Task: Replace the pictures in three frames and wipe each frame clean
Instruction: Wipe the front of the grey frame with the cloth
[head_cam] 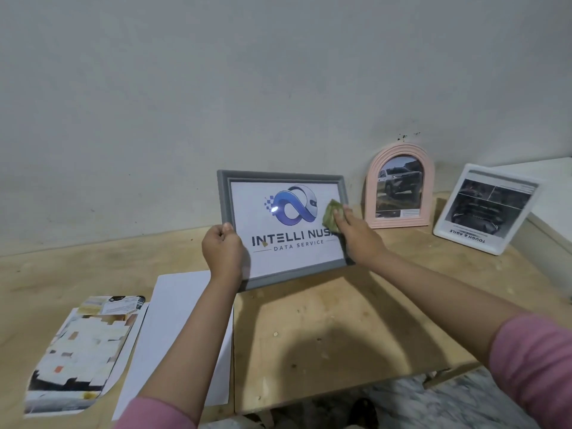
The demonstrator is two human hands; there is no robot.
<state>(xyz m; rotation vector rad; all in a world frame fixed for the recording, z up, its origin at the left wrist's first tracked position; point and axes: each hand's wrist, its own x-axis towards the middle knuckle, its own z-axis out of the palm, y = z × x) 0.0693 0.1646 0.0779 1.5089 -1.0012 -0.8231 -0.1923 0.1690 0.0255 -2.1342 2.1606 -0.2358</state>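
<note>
Here we are wiping the grey frame [282,226], tilted up over the wooden table [340,320]: our left hand [222,250] grips its left edge, our right hand [356,232] presses a green cloth [331,214] on its glass. Next, probably sweep leftward. We count three frames: pink arched frame [399,185] and white frame [486,209] right of it; two loose prints [77,351] to its left.

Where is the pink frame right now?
In the head view the pink frame stands on the table against the wall, right of centre, between the grey frame and the white frame.
</note>
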